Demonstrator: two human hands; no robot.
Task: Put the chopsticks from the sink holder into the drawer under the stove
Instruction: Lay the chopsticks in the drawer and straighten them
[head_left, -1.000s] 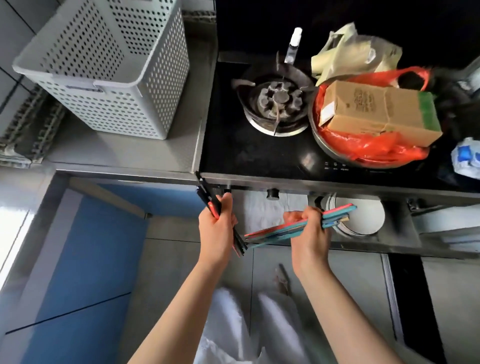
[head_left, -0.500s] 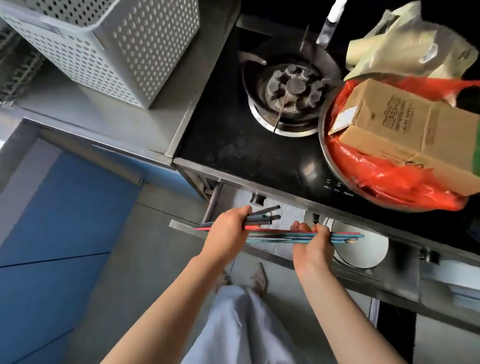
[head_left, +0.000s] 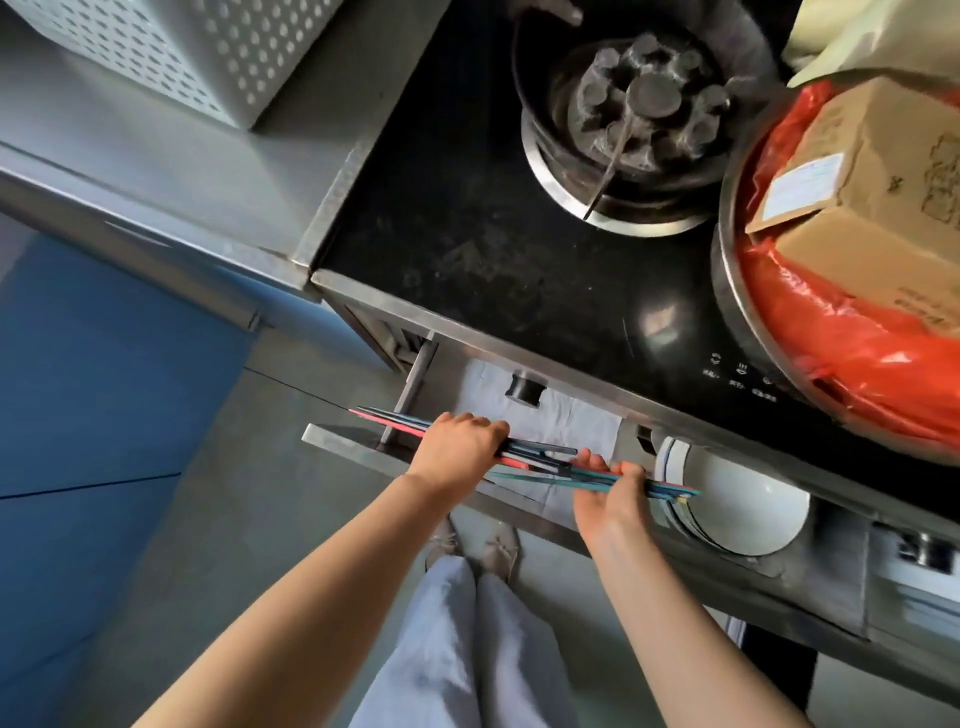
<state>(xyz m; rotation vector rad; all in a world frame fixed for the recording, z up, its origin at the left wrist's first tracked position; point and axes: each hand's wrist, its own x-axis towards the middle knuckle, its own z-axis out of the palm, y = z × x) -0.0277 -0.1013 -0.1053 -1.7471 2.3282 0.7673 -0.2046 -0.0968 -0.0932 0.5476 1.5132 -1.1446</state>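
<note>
The steel drawer (head_left: 358, 448) under the black stove (head_left: 483, 244) stands pulled out, lined with pale paper. My left hand (head_left: 457, 447) grips a bundle of dark, red and blue chopsticks (head_left: 395, 422) lying level over the drawer's left part. My right hand (head_left: 610, 493) holds a second bundle of teal and red chopsticks (head_left: 670, 489), palm up, its tips reaching over the white bowls (head_left: 743, 506) in the drawer's right part. The two bundles meet end to end between my hands.
A gas burner (head_left: 639, 119) sits on the stove. A metal basin with a red bag (head_left: 857, 358) and a cardboard box (head_left: 883, 176) fills the right side. A white perforated basket (head_left: 171, 52) stands on the grey counter at left. My legs and feet are below.
Both hands have lowered the chopstick bundles from in front of the drawer to level over it. The left bundle turned from upright to horizontal. The camera has moved closer.
</note>
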